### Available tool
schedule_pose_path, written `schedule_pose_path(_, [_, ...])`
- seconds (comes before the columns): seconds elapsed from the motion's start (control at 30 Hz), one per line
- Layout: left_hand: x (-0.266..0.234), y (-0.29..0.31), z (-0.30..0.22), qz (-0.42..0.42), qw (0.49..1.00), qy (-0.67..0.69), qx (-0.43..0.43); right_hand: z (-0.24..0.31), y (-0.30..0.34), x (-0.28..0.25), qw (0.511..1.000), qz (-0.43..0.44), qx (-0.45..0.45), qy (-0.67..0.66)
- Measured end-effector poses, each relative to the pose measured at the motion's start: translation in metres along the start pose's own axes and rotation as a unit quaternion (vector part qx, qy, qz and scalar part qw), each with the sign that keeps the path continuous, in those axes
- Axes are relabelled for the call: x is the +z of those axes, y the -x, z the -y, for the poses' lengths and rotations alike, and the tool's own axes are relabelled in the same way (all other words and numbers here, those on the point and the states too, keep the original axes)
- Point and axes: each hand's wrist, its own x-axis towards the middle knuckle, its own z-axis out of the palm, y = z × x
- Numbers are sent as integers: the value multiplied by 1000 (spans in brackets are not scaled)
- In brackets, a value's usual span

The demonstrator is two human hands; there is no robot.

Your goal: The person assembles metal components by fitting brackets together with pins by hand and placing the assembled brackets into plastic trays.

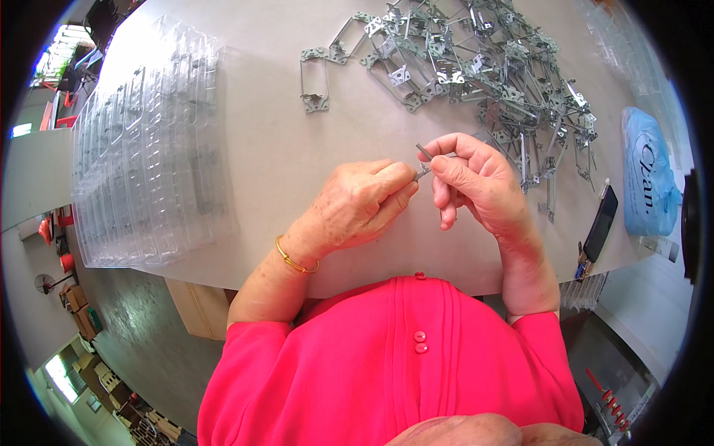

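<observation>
Above the table's near middle, my left hand (361, 197) is closed, its thumb and forefinger pinching a small grey metal piece (422, 172). Just to its right, my right hand (480, 182) pinches a thin metal strip (424, 152) between thumb and forefinger, with the other fingers curled loosely. The fingertips hide much of both pieces, so I cannot tell whether they are joined. Beyond my right hand spreads a tangled heap of metal brackets (454, 74) linked by thin rods. One rectangular metal frame (314, 104) lies apart at the heap's left.
A stack of clear plastic trays (149, 171) covers the table's left side. At the right are a dark phone (601, 223), some keys (582, 264) and a blue plastic bag (647, 178). The table's near edge (223, 282) runs close to my body.
</observation>
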Motion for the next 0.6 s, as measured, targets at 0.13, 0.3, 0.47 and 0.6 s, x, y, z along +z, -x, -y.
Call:
schedule_pose_path(0.13, [0, 0, 0, -12, 997, -57, 44, 2, -1, 2, 1000, 12, 24, -5])
schedule_pose_path(0.3, [0, 1, -2, -8, 991, -111, 79, 2, 1, 3, 998, 17, 31, 45])
schedule_pose_path(0.47, [-1, 1, -3, 30, 986, -117, 112, 11, 6, -3, 992, 19, 33, 123])
schedule_pose_path(0.6, [-1, 2, -3, 65, 985, -103, 121, 10, 4, -8, 991, 4, 15, 131])
